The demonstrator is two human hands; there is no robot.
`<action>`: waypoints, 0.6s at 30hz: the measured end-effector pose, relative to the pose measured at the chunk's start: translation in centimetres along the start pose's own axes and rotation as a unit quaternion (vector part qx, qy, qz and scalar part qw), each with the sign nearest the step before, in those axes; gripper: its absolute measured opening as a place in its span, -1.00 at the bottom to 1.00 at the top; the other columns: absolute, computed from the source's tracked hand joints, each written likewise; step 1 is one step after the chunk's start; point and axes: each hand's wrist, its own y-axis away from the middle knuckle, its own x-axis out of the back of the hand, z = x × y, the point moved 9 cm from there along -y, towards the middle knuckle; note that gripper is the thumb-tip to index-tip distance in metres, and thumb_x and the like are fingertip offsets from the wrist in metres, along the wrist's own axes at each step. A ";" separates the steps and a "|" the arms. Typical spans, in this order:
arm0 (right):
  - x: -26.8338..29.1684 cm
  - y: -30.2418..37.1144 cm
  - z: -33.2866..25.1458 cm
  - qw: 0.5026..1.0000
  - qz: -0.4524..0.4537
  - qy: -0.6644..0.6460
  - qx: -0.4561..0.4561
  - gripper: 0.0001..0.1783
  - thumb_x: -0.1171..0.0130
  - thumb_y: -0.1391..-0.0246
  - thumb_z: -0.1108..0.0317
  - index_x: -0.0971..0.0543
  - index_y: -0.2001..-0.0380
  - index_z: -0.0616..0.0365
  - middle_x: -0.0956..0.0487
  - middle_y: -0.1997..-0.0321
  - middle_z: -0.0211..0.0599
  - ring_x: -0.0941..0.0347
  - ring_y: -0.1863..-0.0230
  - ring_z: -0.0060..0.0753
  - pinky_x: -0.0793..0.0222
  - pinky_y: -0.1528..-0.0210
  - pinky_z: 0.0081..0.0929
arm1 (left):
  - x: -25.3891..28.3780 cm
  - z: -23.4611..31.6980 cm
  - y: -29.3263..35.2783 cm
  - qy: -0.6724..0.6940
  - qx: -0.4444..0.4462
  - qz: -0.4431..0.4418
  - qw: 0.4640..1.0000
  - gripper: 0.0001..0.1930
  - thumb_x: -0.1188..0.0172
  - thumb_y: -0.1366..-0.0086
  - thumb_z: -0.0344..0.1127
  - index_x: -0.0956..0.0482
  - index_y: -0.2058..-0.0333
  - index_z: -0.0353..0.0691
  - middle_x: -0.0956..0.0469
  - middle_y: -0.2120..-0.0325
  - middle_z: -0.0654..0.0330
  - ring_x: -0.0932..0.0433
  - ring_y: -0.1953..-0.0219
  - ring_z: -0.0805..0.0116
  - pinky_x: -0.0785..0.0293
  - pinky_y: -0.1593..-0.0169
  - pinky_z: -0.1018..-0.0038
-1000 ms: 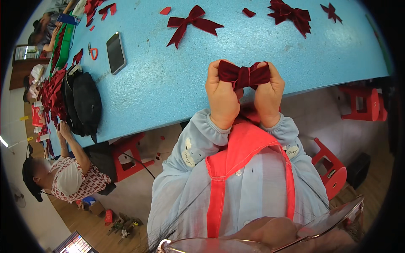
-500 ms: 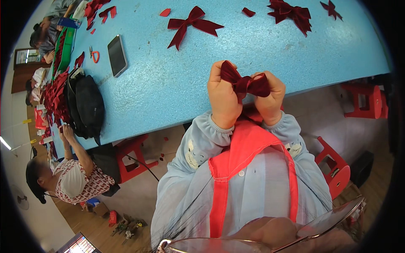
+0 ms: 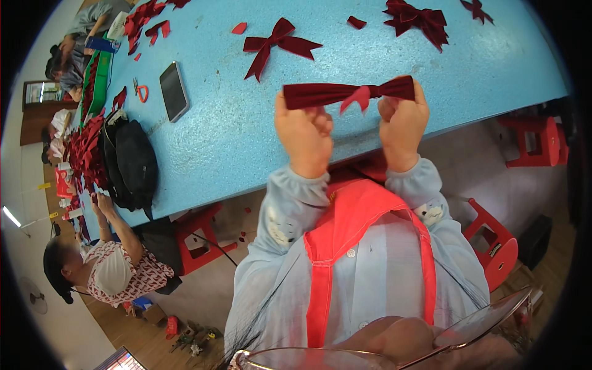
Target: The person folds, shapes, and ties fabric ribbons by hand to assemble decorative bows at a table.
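A dark red velvet ribbon bow (image 3: 336,94) is stretched sideways between my two hands above the table's near edge. My left hand (image 3: 303,135) is closed on its left loop, the thumb side against the velvet. The right loop is gripped by my right hand (image 3: 404,126), fingers curled in. Between them sits a gathered knot, nearer my right hand, with a lighter pinkish-red end (image 3: 356,98) hanging under it. Beyond my hands lies a finished-looking dark red bow (image 3: 277,43) with two tails.
On the blue table (image 3: 216,154) lie a phone (image 3: 174,91), orange-handled scissors (image 3: 142,92), a black bag (image 3: 132,157), a ribbon heap (image 3: 86,148) and more bows (image 3: 419,23). A co-worker (image 3: 111,265) sits at the left. Red stools (image 3: 493,246) stand below the edge.
My hands have moved apart, my left hand going left, and the bow between them is drawn out long and flat. The pinkish-red end now shows under the knot.
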 end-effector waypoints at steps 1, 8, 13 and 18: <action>-0.5 0.7 -0.7 0.995 0.014 0.088 0.046 -0.89 0.08 -0.08 0.53 -0.45 0.35 0.25 -0.39 0.56 -0.53 -0.17 0.61 -0.78 -0.08 0.60 -0.71 | 0.4 0.6 -0.7 -0.045 -0.026 0.045 0.998 -0.85 0.10 -0.19 -0.46 -0.33 0.24 -0.14 -0.43 0.55 0.26 -0.41 0.59 0.48 -0.33 0.61 0.58; -2.9 0.4 -2.1 0.986 -0.007 0.109 0.129 -0.90 0.11 -0.12 0.54 -0.42 0.39 0.20 -0.38 0.57 -0.52 -0.13 0.62 -0.80 -0.03 0.62 -0.75 | -0.8 -0.9 -1.2 -0.115 0.029 0.030 0.992 -0.85 0.15 -0.28 -0.39 -0.38 0.23 -0.22 -0.49 0.44 0.18 -0.51 0.46 0.36 -0.35 0.57 0.50; -2.7 0.0 -1.6 0.986 -0.019 0.127 0.107 -0.92 0.07 -0.16 0.50 -0.42 0.39 0.20 -0.40 0.53 -0.52 -0.14 0.60 -0.81 -0.04 0.60 -0.76 | -1.5 -1.3 -0.4 -0.095 0.079 -0.055 0.991 -0.76 0.13 -0.28 -0.41 -0.40 0.11 -0.27 -0.51 0.39 0.16 -0.49 0.47 0.38 -0.31 0.53 0.54; -3.6 0.4 -1.2 0.987 -0.025 0.129 0.088 -0.91 0.05 -0.17 0.47 -0.45 0.36 0.21 -0.43 0.49 -0.52 -0.14 0.58 -0.82 -0.05 0.58 -0.77 | -2.4 0.0 0.2 -0.134 0.029 -0.085 0.987 -0.76 0.07 -0.36 -0.30 -0.42 0.14 -0.36 -0.51 0.39 0.17 -0.47 0.47 0.45 -0.33 0.48 0.55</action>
